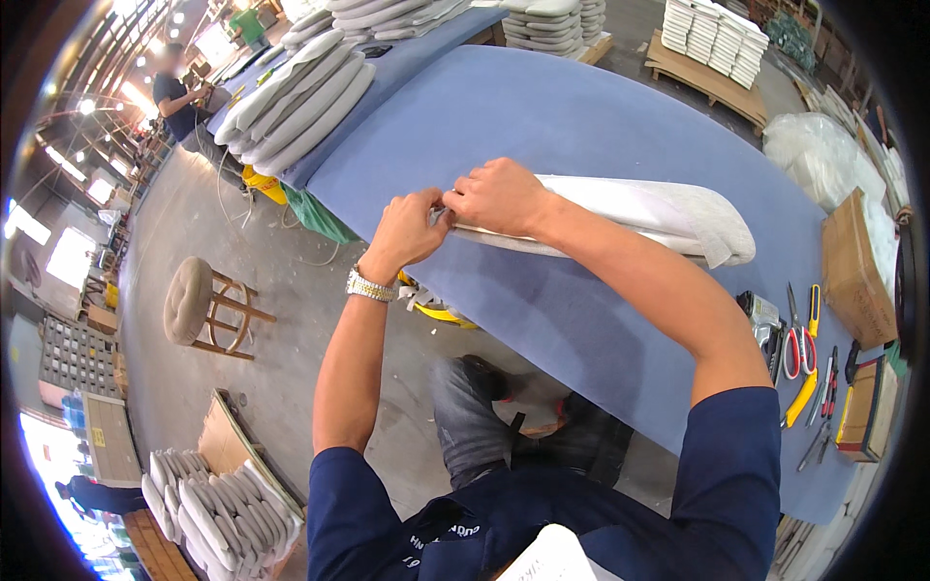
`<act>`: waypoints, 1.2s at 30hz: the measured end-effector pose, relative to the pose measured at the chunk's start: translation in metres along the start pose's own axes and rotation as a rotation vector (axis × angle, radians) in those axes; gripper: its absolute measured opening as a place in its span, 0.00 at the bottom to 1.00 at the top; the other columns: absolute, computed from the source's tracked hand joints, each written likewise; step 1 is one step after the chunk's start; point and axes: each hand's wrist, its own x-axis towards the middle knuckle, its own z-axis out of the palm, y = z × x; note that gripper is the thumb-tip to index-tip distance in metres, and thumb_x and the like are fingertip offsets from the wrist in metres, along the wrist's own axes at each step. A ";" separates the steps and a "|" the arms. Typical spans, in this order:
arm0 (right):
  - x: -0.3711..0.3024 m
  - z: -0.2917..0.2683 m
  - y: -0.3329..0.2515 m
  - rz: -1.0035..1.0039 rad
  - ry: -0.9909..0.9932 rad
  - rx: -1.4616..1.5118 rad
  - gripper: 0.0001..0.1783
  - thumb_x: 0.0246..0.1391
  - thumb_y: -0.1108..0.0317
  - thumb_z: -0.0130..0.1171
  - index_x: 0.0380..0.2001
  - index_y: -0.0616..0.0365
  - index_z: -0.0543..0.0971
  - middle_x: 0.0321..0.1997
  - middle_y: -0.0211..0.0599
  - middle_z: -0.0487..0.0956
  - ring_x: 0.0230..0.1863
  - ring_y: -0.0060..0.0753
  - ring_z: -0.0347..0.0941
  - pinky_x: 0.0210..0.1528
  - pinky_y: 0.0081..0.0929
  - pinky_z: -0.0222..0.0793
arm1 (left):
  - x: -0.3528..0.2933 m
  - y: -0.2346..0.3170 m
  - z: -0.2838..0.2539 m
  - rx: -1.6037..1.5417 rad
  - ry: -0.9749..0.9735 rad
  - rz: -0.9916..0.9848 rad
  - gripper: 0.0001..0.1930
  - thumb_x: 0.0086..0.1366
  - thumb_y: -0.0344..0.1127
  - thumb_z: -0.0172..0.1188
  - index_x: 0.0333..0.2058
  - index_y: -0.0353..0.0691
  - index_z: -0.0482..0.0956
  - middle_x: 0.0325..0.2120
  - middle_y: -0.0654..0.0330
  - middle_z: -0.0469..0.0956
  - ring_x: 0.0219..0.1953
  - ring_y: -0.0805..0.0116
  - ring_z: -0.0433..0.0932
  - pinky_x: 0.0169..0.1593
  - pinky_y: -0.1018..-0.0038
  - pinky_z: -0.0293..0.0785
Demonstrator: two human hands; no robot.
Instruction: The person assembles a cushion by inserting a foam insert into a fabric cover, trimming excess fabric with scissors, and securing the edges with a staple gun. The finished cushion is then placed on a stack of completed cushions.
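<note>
On the blue table lies a long, flat cushion (639, 205) with rounded ends, wrapped in pale white fabric. A loose flap of cloth hangs at its right end. My left hand (409, 229), with a metal watch at the wrist, is closed in a pinch at the cushion's left end. Right beside it, my right hand (496, 198) is closed too, its fingers pressed on the same end from above. Both hands seem to hold the fabric edge there, though the fingers hide most of it. My right forearm crosses over the cushion's near side.
Red-handled scissors (798, 351), a yellow cutter (814, 310) and a staple gun (763, 324) lie at the table's (581, 107) right, near a cardboard box (857, 271). Stacked grey cushions (300, 102) stand far left. A round stool (191, 300) is on the floor. A person (179, 102) works farther off.
</note>
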 end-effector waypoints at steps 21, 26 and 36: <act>0.020 0.020 -0.021 0.334 -0.443 0.276 0.15 0.54 0.61 0.66 0.44 0.49 0.83 0.38 0.39 0.86 0.42 0.45 0.84 0.43 0.43 0.79 | -0.021 -0.031 0.041 -0.156 0.001 -0.101 0.26 0.60 0.37 0.64 0.56 0.36 0.76 0.40 0.42 0.83 0.33 0.43 0.82 0.41 0.57 0.77; -0.017 0.073 -0.035 0.220 -0.055 0.248 0.14 0.53 0.63 0.63 0.45 0.48 0.83 0.45 0.40 0.85 0.45 0.44 0.83 0.45 0.44 0.80 | -0.038 -0.048 0.078 -0.051 0.077 -0.011 0.21 0.62 0.39 0.61 0.52 0.38 0.78 0.36 0.42 0.83 0.36 0.37 0.81 0.42 0.52 0.77; -0.013 0.051 -0.054 0.373 -0.261 0.157 0.13 0.53 0.60 0.62 0.40 0.54 0.82 0.38 0.45 0.86 0.39 0.46 0.84 0.41 0.48 0.80 | -0.031 -0.039 0.087 0.005 0.163 0.020 0.14 0.63 0.38 0.60 0.43 0.36 0.81 0.31 0.40 0.82 0.37 0.38 0.81 0.43 0.50 0.77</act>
